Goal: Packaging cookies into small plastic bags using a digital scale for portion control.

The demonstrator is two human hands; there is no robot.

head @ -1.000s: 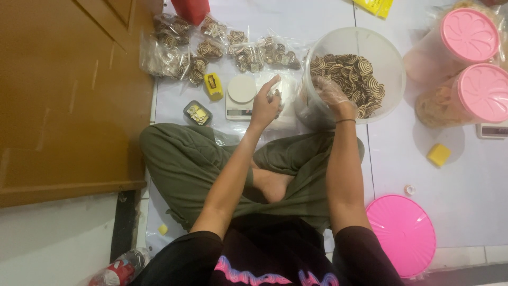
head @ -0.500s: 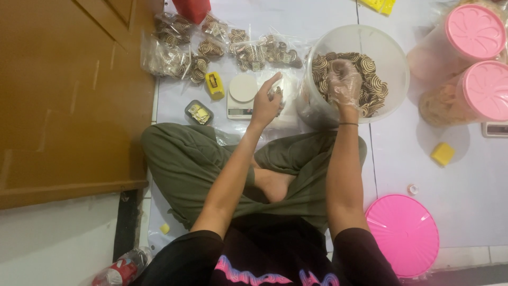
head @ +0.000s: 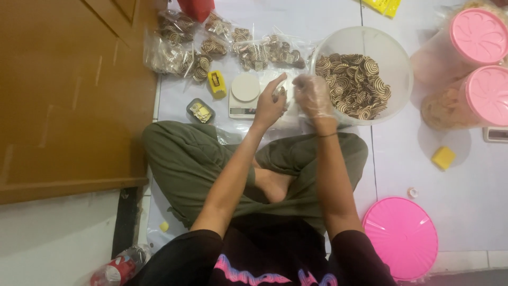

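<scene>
Fingers of my left hand (head: pixel 269 106) are curled, pinching the mouth of a small clear bag (head: pixel 283 100) with a swirl cookie or two near its opening. Right hand (head: pixel 313 95) wears a thin clear glove, fingers bunched at the same bag mouth; I cannot tell whether they grip a cookie or only the plastic. Bag sits between both hands, just in front of my crossed legs, right of the small white kitchen scale (head: pixel 245 95) and left of the big clear tub (head: pixel 365 74) of swirl cookies.

Outward: yellow tape dispenser (head: pixel 216 85) and a small dark tray (head: pixel 200 111) lie left of the scale. Filled cookie bags (head: pixel 211 47) lie in a row at the far side. Two pink-lidded jars (head: pixel 476 69) stand far right, a loose pink lid (head: pixel 400 237) near right, a yellow block (head: pixel 443 157) between them. Wooden door (head: pixel 69 95) along the left.

Risks, as I judge them: thin bag could slip from the pinch and spill; glove plastic could snag the bag mouth; brittle cookies may crack if squeezed; right forearm is close to the tub rim and could tip it.
</scene>
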